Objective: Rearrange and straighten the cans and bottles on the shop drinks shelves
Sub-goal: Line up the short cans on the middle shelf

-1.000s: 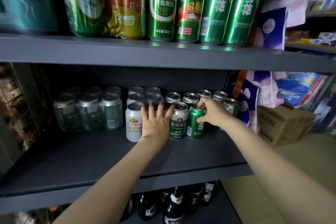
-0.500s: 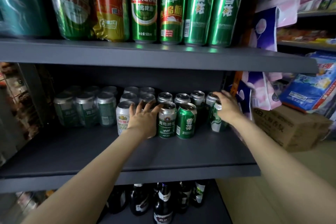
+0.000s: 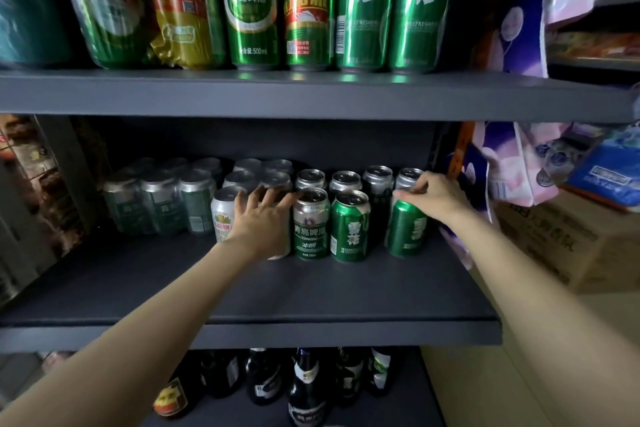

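Two bare hands reach onto the middle shelf [image 3: 242,291], where short cans stand in rows toward the back. The right hand [image 3: 434,199] grips the top of a green can [image 3: 407,230] at the right end of the front row, fingers curled over its rim. The left hand [image 3: 265,218] lies with spread, straight fingers against a pale can [image 3: 223,213] and the cans behind it, grasping nothing. Between the hands stand a dark green can [image 3: 311,224] and another green can [image 3: 350,227], side by side. Tall cans [image 3: 249,3] line the upper shelf, and dark bottles [image 3: 306,388] stand below.
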The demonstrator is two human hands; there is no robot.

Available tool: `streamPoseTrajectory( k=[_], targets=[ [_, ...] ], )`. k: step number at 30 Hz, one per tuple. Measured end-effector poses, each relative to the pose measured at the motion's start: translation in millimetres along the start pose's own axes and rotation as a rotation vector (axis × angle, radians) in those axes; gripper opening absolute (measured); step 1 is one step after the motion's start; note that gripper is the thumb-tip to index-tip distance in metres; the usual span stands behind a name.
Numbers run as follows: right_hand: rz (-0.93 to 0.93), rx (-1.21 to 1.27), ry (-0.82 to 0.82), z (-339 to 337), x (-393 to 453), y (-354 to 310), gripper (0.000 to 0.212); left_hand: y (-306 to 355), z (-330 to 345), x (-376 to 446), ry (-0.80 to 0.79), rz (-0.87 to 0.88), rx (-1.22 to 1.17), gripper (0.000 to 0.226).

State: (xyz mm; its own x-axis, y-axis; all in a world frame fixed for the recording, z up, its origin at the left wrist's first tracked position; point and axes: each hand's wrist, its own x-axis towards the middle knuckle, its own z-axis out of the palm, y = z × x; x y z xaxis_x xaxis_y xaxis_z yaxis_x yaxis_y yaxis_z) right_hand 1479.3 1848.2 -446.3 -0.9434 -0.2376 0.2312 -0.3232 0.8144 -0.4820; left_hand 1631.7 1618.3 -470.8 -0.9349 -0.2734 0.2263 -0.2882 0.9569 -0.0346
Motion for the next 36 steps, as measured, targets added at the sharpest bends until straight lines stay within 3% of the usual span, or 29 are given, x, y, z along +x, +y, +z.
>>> streamPoseTrajectory(
  k=[4, 9, 15, 22, 27, 32, 36],
  targets=[
    [-0.099, 0.181, -0.176, -8, -4, 0, 0.033, 4, -4, 16, 0.061, 0.023, -0.201, 0.062],
    [-0.199, 0.034, -0.209, -7, -11, 6, 0.036, 22, -6, 35, 0.058, 0.066, -0.352, 0.069],
    [-0.161, 0.161, -0.125, 12, -11, 4, 0.049, 21, -9, 39, 0.083, 0.041, -0.354, 0.071],
    [-0.227, 0.09, -0.315, -10, -11, 6, 0.046, 19, -8, 43, 0.054, 0.026, -0.343, 0.067],
    [-0.27, 0.057, -0.29, -7, -11, 0, 0.045, 15, -17, 48, -0.043, 0.078, -0.358, 0.06],
    [-0.368, 0.011, -0.292, 6, -15, -11, 0.086, 14, -16, 47, -0.011, 0.12, -0.288, 0.067],
    [-0.469, -0.086, -0.223, 12, -21, -26, 0.074, 12, -19, 40, 0.033, 0.169, -0.272, 0.068]
  ],
)
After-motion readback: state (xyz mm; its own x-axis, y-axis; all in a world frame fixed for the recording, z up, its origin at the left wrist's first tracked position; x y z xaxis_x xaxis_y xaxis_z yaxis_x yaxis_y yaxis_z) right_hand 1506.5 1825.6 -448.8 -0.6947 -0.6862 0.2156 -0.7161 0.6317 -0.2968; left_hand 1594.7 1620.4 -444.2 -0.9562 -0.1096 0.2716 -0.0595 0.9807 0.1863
